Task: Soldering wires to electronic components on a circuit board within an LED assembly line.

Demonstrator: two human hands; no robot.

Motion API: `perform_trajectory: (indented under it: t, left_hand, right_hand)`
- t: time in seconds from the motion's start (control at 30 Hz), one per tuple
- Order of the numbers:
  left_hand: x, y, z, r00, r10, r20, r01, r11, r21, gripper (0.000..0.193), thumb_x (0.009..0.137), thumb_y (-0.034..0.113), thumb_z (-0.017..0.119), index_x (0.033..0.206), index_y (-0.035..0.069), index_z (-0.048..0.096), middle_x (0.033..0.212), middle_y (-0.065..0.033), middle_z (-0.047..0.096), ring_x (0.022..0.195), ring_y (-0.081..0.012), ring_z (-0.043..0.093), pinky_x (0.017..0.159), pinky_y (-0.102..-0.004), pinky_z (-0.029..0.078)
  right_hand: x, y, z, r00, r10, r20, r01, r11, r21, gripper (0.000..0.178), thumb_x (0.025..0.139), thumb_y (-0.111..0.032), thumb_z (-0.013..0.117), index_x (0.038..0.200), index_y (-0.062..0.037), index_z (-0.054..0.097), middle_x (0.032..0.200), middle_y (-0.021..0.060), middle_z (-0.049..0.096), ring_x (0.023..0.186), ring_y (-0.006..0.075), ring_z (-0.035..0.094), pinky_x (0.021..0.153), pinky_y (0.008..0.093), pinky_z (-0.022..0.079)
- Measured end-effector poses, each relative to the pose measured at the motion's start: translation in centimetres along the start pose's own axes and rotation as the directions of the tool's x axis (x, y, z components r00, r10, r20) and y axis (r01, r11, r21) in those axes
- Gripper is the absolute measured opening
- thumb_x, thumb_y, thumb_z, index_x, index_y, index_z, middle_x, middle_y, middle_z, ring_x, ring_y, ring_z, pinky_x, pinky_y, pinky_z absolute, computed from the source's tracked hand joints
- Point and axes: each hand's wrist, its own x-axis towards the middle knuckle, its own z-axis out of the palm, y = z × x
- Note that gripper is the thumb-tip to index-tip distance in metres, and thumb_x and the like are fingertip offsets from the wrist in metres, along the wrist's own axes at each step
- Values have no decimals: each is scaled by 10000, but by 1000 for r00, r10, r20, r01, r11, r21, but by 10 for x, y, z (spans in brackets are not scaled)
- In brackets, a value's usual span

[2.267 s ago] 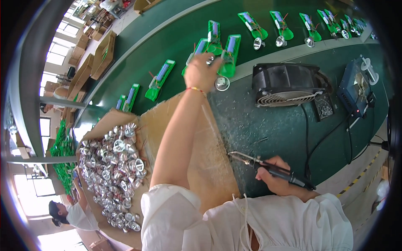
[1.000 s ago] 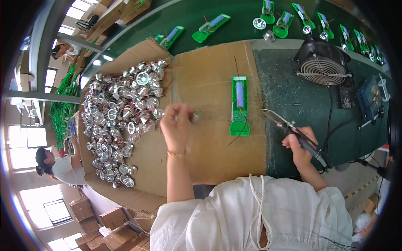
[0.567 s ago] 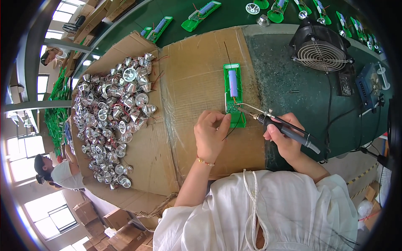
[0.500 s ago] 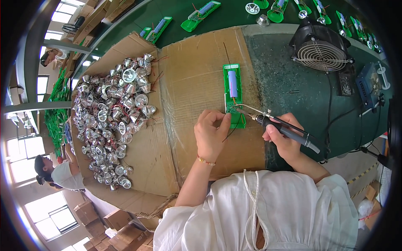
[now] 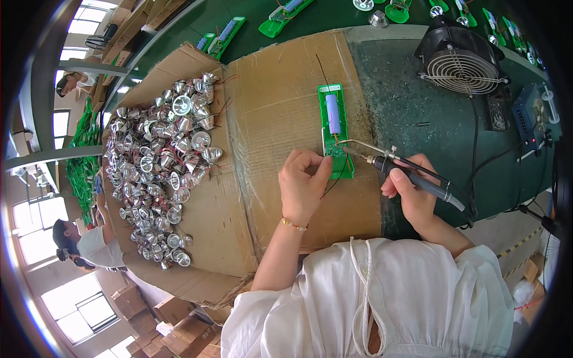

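Observation:
A green plastic housing [image 5: 347, 172] lies lengthwise on the cardboard before me, with a lavender cylindrical battery [image 5: 333, 114] in its far part. Nearer to me inside it sits a small green circuit board [image 5: 335, 150]. My left hand [image 5: 302, 188] is beside the housing's left edge, thumb and finger pinched on a thin dark wire [image 5: 342, 173] that crosses the near end. In my right hand [image 5: 415, 194] is a soldering iron [image 5: 425, 184] with a thin metal feed tube [image 5: 365, 145]. Its tip reaches the board; exact contact is too small to tell.
At left, a cardboard box [image 5: 209, 250] holds many silvery reflector cups [image 5: 161, 161]. A black fan [image 5: 462, 62] and a blue soldering station [image 5: 528, 122] stand at right, with cables on the green bench. More green housings [image 5: 280, 21] lie along the far side.
The soldering iron and my right hand have shifted slightly right. The housing appears a little higher in the view, partly because the view itself has moved. My left hand keeps its pinch.

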Motion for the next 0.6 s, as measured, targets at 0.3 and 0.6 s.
perform_trajectory:
  t: [0.3,0.6]
  left_hand:
    - [-4,7,-5,997,-73,33,74,997,-24,119,790,88,631,755,-23,613,768,-56,565,523,-106,546,460,-232,417]
    - [-23,-29,-19,941,275,199,-257,960,-110,184,718,53,688,899,82,686,1006,-61,553,923,-205,507,746,-297,459]
  right_hand:
    - [-7,2,-8,1000,4,-2,-4,1000,-16,156,831,-72,592,915,8,488,643,96,598,530,103,574,476,204,461]
    - [-10,1,-14,1000,20,-5,-20,999,-46,155,830,-73,593,902,13,487,635,92,594,528,100,568,470,204,458]
